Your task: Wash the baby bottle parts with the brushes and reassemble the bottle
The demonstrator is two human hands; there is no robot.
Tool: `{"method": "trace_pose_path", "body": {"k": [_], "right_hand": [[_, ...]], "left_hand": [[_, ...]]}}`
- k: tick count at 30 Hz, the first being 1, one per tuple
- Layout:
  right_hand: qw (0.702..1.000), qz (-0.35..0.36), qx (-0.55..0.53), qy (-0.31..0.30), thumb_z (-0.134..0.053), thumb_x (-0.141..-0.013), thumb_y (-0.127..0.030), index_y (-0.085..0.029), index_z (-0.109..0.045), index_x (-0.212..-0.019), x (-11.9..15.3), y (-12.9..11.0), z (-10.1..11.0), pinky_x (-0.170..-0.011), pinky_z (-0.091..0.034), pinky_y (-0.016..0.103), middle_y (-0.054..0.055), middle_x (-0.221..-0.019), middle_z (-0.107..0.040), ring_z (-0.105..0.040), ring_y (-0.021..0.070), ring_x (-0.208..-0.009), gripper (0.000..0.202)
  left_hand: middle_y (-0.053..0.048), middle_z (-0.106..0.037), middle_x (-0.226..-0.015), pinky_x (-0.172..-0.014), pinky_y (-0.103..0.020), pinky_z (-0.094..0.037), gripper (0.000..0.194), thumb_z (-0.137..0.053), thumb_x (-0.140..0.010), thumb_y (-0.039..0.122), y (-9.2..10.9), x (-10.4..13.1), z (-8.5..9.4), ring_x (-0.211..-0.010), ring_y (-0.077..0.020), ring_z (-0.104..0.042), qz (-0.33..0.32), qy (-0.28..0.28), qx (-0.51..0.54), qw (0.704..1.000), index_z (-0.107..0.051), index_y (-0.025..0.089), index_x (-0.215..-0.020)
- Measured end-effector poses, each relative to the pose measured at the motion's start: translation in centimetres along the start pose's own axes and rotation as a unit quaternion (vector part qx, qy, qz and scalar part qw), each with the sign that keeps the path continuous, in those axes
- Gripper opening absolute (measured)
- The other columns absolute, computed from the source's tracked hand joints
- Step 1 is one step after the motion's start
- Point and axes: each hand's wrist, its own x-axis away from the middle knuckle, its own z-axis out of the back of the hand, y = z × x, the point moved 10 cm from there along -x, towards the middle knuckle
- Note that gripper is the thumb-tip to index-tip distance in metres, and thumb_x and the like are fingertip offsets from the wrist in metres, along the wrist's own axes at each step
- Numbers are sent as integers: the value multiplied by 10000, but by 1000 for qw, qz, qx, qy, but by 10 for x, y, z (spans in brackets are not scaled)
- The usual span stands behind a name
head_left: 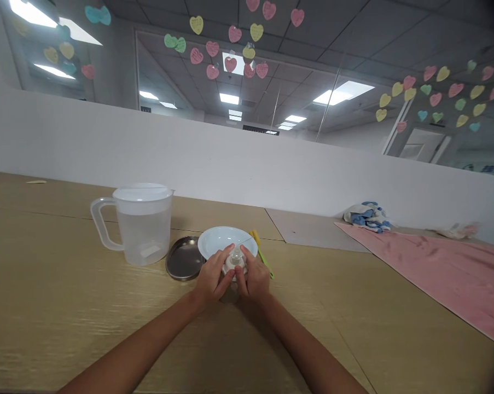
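Both hands meet around a small whitish round piece with a clear nipple-like tip (pixel 236 259). My left hand (pixel 213 274) has its fingers and thumb closed on the piece's left side, while my right hand (pixel 254 274) grips it from the right. Just behind them is a white bowl (pixel 217 238), its near rim partly covered by the hands. A round metal tray (pixel 184 259) lies left of the bowl. To the right, a yellow and green brush-like tool (pixel 263 254) leans or lies beside the bowl. What is under the piece is hidden.
A clear lidded plastic jug (pixel 145 230) stands on the wooden table (pixel 86 306) at the left, its handle facing left. At the right lie a pink cloth (pixel 443 268), a grey mat (pixel 312 230) and a crumpled blue-white cloth (pixel 367 216). A white wall (pixel 230 158) rises behind.
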Motion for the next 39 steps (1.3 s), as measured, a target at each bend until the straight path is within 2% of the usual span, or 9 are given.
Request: {"method": "trace_pose_path", "body": {"k": [2, 5, 8, 11, 13, 15, 25, 35, 39], "right_hand": [[1000, 8, -7, -17, -411, -874, -265, -147, -375, -1316, -2, 1, 0, -674, -541, 351, 126, -1009, -660, -650, 219, -836, 459], [999, 12, -29, -34, -407, -876, -282, -156, -376, -1305, -2, 5, 0, -733, -533, 364, 123, -1052, -643, -627, 224, -924, 449], [996, -33, -54, -58, -415, -872, -333, -142, -357, -1314, 1, 16, -4, -777, -514, 378, 130, -1089, -623, -609, 236, -969, 485], [984, -116, -100, -91, -443, -855, -395, -125, -299, -1348, 7, 30, -13, -791, -501, 365, 115, -1039, -639, -617, 229, -933, 580], [977, -146, -120, -103, -476, -832, -429, -127, -342, -1321, 8, 33, -16, -798, -492, 356, 113, -1034, -638, -612, 231, -931, 590], [973, -159, -127, -106, -501, -814, -444, -136, -419, -1261, 6, 33, -17, -810, -482, 353, 119, -1071, -624, -602, 236, -941, 549], [948, -224, -193, -119, -507, -816, -456, -155, -478, -1207, 8, 41, -21, -779, -480, 313, 90, -1023, -629, -600, 206, -879, 494], [970, -175, -139, -98, -509, -814, -457, -156, -459, -1236, 5, 36, -15, -822, -483, 362, 119, -1097, -611, -600, 235, -938, 521], [972, -161, -163, -46, -528, -814, -436, -159, -423, -1269, 3, 37, -5, -868, -474, 383, 138, -1178, -562, -563, 249, -1037, 543]], "left_hand": [[-133, -535, -1242, -885, -377, -441, 530, -394, -885, 372, -1, 0, -2, -1068, -237, -543, 3, -21, -4, 1000, -282, 177, -1365], [-136, -589, -1133, -819, -382, -467, 762, -502, -801, 486, -6, 1, -5, -949, -245, -587, 24, -35, -5, 999, -181, 150, -1405], [-127, -614, -1059, -804, -389, -472, 939, -590, -717, 524, -13, 1, -6, -930, -253, -588, 58, -30, -12, 998, -110, 127, -1419], [-123, -627, -1031, -812, -386, -468, 759, -593, -723, 462, -8, 0, -8, -935, -252, -584, 40, -30, -31, 998, -311, 142, -1350], [-121, -637, -996, -800, -379, -474, 561, -577, -738, 420, -2, -1, -7, -909, -246, -587, 9, -21, -37, 999, -474, 146, -1216], [-117, -644, -962, -784, -375, -482, 460, -569, -747, 411, 2, -2, -6, -879, -240, -591, -8, -11, -41, 999, -536, 147, -1123], [-125, -640, -1005, -806, -383, -486, 483, -553, -780, 444, 4, -1, -9, -924, -245, -590, -12, -20, -45, 999, -514, 148, -1160], [-118, -639, -956, -775, -398, -483, 508, -558, -761, 451, 2, -2, -10, -884, -250, -582, -13, -29, -46, 998, -508, 138, -1158], [-123, -635, -991, -801, -404, -471, 548, -580, -748, 465, 3, -3, -12, -907, -254, -573, -11, -41, -41, 998, -496, 134, -1177]]}}
